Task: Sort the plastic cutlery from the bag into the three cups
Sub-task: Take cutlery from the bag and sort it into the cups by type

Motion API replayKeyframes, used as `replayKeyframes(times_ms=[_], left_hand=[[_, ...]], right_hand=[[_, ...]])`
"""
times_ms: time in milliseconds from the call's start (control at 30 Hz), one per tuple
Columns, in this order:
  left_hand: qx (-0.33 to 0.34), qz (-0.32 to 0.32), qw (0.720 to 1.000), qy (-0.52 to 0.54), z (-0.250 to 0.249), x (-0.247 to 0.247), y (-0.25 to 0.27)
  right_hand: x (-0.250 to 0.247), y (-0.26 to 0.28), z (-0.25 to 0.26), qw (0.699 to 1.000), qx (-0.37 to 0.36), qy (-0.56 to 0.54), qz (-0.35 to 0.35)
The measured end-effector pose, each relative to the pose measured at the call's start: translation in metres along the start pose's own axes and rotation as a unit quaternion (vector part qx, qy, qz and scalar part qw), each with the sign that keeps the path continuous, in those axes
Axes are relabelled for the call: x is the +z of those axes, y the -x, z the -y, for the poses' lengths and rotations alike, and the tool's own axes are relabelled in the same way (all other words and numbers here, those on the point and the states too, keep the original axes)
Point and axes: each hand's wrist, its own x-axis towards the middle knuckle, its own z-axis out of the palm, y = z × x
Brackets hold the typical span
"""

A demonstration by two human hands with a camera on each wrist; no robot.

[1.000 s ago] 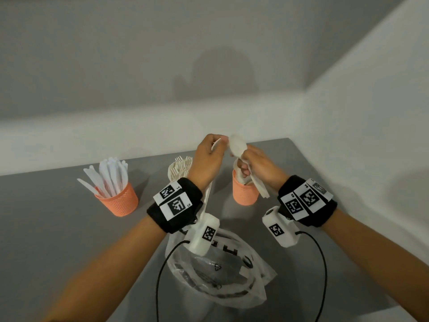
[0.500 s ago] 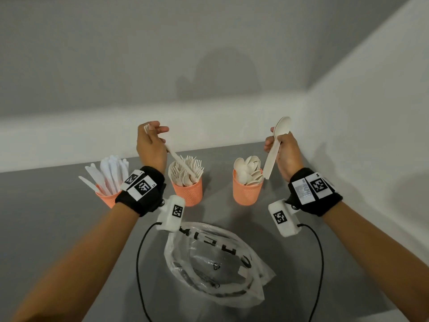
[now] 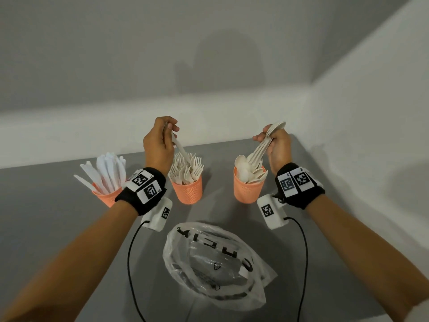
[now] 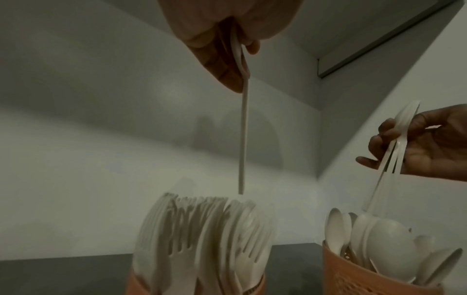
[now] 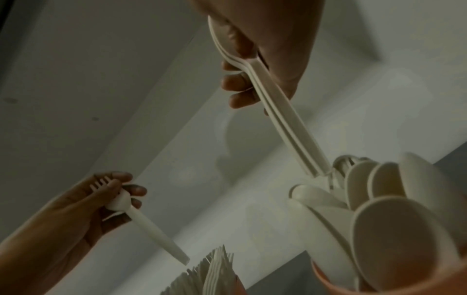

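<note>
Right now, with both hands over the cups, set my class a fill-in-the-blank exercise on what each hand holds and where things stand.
1. The left hand holds a single ____ above the middle cup.
2. The right hand holds a stack of ____ over the right cup.
3. The left cup holds the ____.
4. The plastic bag lies on the table, ____ the person than the cups.

Missing words: fork; spoons; knives; nearer to

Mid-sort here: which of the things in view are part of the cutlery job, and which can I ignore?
Part of the job:
left hand holding a fork
right hand holding stacked spoons
knife cup, fork cup, spoon cup
plastic bag

Ignore:
wrist cameras' black cables
grey table
</note>
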Motion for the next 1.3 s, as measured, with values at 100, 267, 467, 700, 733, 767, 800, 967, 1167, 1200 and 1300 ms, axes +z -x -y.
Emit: replayKeyframes(times_ms=[100,267,467,700,733,767,800,967,1167,1200,1300], left_hand=[[0.016,0.015,1.0,-0.009,-0.002,0.007,-0.001],[0.03,0.097,0.991,-0.081,0.008,0.014,0.006],[0.035,0.204,0.96,-0.189,0.02,0.019,0.017],[0.041,0.228,0.938,-0.258,0.019,0.022,0.02],[0.034,0.224,0.937,-0.265,0.02,0.022,0.023],[0.032,0.22,0.936,-0.272,0.021,0.022,0.027],[0.034,0.223,0.934,-0.278,0.023,0.022,0.031],[0.029,0.281,0.904,-0.319,0.03,0.029,0.047],[0.0,0.271,0.893,-0.359,0.03,0.036,0.05],[-0.016,0.278,0.888,-0.367,0.029,0.036,0.052],[-0.049,0.324,0.858,-0.396,0.029,0.04,0.06]], right_hand=[[-0.001,0.0,-0.008,1.0,-0.004,0.002,0.008],[-0.011,-0.002,-0.026,1.0,0.0,0.025,0.013],[-0.024,-0.003,-0.046,0.982,-0.066,0.177,0.023],[-0.026,0.0,-0.044,0.885,-0.201,0.415,0.061],[-0.028,0.002,-0.048,0.867,-0.213,0.445,0.078],[-0.031,0.003,-0.053,0.85,-0.217,0.471,0.092],[-0.035,0.003,-0.058,0.837,-0.213,0.492,0.105],[-0.041,0.007,-0.063,0.792,-0.19,0.562,0.145],[-0.028,0.009,-0.055,0.697,-0.201,0.667,0.17],[-0.027,0.008,-0.058,0.683,-0.196,0.683,0.169],[-0.027,0.007,-0.064,0.632,-0.162,0.737,0.177]])
